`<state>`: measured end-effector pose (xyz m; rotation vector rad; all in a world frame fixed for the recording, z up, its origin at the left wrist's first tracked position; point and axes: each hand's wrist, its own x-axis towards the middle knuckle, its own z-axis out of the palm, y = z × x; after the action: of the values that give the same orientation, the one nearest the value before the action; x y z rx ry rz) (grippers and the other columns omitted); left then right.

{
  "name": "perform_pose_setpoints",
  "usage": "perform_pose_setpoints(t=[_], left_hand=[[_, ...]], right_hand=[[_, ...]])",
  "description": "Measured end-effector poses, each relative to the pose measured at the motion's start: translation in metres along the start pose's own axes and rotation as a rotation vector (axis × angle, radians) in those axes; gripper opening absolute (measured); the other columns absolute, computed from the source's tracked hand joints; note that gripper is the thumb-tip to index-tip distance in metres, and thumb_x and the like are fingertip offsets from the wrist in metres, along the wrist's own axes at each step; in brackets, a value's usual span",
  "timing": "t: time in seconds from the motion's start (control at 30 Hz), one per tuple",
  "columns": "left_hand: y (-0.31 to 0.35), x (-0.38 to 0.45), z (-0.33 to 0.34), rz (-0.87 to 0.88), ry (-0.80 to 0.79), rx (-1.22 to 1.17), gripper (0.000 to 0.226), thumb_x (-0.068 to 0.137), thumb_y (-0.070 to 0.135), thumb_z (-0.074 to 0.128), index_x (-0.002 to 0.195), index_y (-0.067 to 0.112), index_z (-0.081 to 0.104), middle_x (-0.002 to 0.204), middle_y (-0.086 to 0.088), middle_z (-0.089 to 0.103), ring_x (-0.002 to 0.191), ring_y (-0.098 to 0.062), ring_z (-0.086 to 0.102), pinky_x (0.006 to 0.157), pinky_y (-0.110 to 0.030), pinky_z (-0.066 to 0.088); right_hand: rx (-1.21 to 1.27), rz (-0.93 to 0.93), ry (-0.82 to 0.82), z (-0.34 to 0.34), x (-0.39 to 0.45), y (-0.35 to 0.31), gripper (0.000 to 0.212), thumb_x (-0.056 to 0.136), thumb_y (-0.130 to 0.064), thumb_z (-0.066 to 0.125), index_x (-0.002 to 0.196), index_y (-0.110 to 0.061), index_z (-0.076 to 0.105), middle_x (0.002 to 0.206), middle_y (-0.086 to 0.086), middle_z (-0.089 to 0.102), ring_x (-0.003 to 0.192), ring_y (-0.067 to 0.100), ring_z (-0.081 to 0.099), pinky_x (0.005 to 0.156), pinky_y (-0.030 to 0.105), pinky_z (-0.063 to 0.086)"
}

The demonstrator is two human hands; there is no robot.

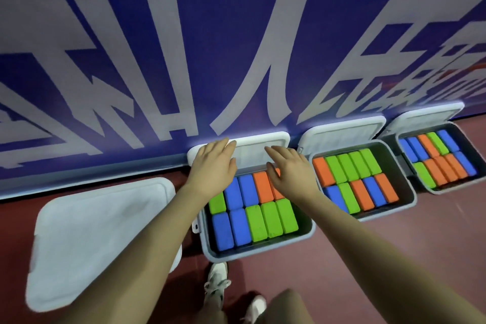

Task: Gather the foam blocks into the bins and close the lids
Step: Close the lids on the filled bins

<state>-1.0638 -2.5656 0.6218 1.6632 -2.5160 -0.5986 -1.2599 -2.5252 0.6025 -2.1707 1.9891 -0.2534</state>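
Lid [252, 151] is leaning upright against wall behind nearest bin [259, 250], long axis sideways; left hand [213, 163] and right hand [286, 168] are reaching it equally, fingers relaxed, grasping nothing.

The dark red floor [381, 258] carries four grey bins along the far blue wall: a lidded bin [100, 239] at left, then three open bins [259, 251] rightward.

A blue banner [184, 21] printed with large pale lettering [252, 60] is stretched along the back. A dark red floor [394, 258] is seen below it. White sneakers [217, 281] are seen at the bottom edge.
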Motion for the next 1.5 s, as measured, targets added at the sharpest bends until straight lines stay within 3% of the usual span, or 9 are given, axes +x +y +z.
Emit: perform_pose_setpoints(t=[0.2,0.33,0.53,0.73,0.97,1.17,1.23,1.33,1.5], left_hand=[[0.008,0.051,0.024,-0.093,-0.039,-0.014,0.049,0.101,0.026,0.037,0.148,0.015,0.030,0.155,-0.004,0.027,0.140,-0.021,0.026,0.111,-0.030,0.016],[0.008,0.085,0.061,-0.175,0.039,-0.081,0.051,0.091,0.027,0.037,0.135,0.005,0.051,0.143,-0.014,0.047,0.129,-0.032,0.045,0.107,-0.040,0.030],[-0.008,0.129,0.146,-0.294,-0.082,-0.054,0.043,0.097,0.023,0.040,0.138,0.010,0.047,0.139,-0.008,0.050,0.124,-0.028,0.046,0.103,-0.033,0.031],[-0.048,0.168,0.222,-0.417,-0.001,-0.141,0.043,0.096,0.023,0.046,0.137,0.009,0.049,0.140,-0.011,0.050,0.125,-0.030,0.046,0.104,-0.036,0.034],[-0.094,0.213,0.324,-0.294,-0.006,-0.032,0.054,0.099,0.033,0.043,0.149,0.019,0.029,0.159,-0.001,0.017,0.146,-0.018,0.012,0.113,-0.032,0.009],[-0.128,0.252,0.376,-0.222,0.020,0.334,0.069,0.099,0.040,0.040,0.154,0.017,0.004,0.161,-0.007,-0.005,0.147,-0.027,-0.002,0.117,-0.043,0.001],[-0.140,0.254,0.391,-0.187,0.068,0.397,0.074,0.098,0.039,0.043,0.153,0.016,0.001,0.161,-0.007,-0.003,0.147,-0.029,0.003,0.117,-0.044,0.005],[-0.153,0.256,0.408,-0.097,0.285,0.413,0.077,0.088,0.037,0.061,0.151,0.012,0.024,0.154,-0.014,0.028,0.139,-0.036,0.028,0.112,-0.048,0.022],[-0.164,0.277,0.416,-0.029,0.535,0.454,0.063,0.084,0.046,0.057,0.139,0.018,0.045,0.127,-0.004,0.038,0.108,-0.029,0.037,0.089,-0.043,0.040]], right_hand=[[0.015,-0.038,-0.058,0.009,0.042,0.054,0.042,0.087,-0.025,0.051,0.122,-0.007,0.063,0.116,0.009,0.067,0.100,0.034,0.063,0.081,0.042,0.050],[0.064,-0.056,-0.121,0.034,0.077,0.101,0.043,0.095,-0.028,0.046,0.132,-0.010,0.056,0.128,0.008,0.060,0.113,0.032,0.055,0.091,0.041,0.043],[0.020,-0.097,-0.252,0.103,0.108,0.170,0.042,0.097,-0.028,0.051,0.138,-0.019,0.051,0.138,0.002,0.054,0.124,0.029,0.047,0.099,0.040,0.038],[-0.078,-0.216,-0.397,0.188,0.143,0.204,0.050,0.098,-0.039,0.048,0.146,-0.027,0.039,0.152,0.000,0.038,0.139,0.025,0.031,0.109,0.037,0.022],[-0.153,-0.230,-0.381,0.300,0.191,0.223,0.062,0.099,-0.045,0.042,0.153,-0.027,0.018,0.161,0.001,0.011,0.148,0.022,0.005,0.118,0.040,0.000],[-0.334,-0.279,-0.266,0.369,0.211,0.256,0.078,0.096,-0.054,0.039,0.152,-0.033,-0.011,0.160,-0.005,-0.016,0.147,0.029,-0.014,0.112,0.056,-0.014],[-0.254,-0.271,-0.162,0.385,0.212,0.258,0.079,0.094,-0.050,0.049,0.153,-0.031,0.000,0.162,0.001,0.000,0.147,0.035,-0.004,0.112,0.058,-0.009],[-0.158,-0.268,0.113,0.403,0.220,0.256,0.070,0.089,-0.039,0.062,0.149,-0.021,0.032,0.139,0.015,0.047,0.131,0.042,0.034,0.110,0.058,0.020],[-0.182,-0.332,0.434,0.417,0.226,0.267,0.048,0.086,-0.035,0.063,0.132,-0.028,0.052,0.112,0.008,0.061,0.102,0.030,0.038,0.085,0.050,0.039]])
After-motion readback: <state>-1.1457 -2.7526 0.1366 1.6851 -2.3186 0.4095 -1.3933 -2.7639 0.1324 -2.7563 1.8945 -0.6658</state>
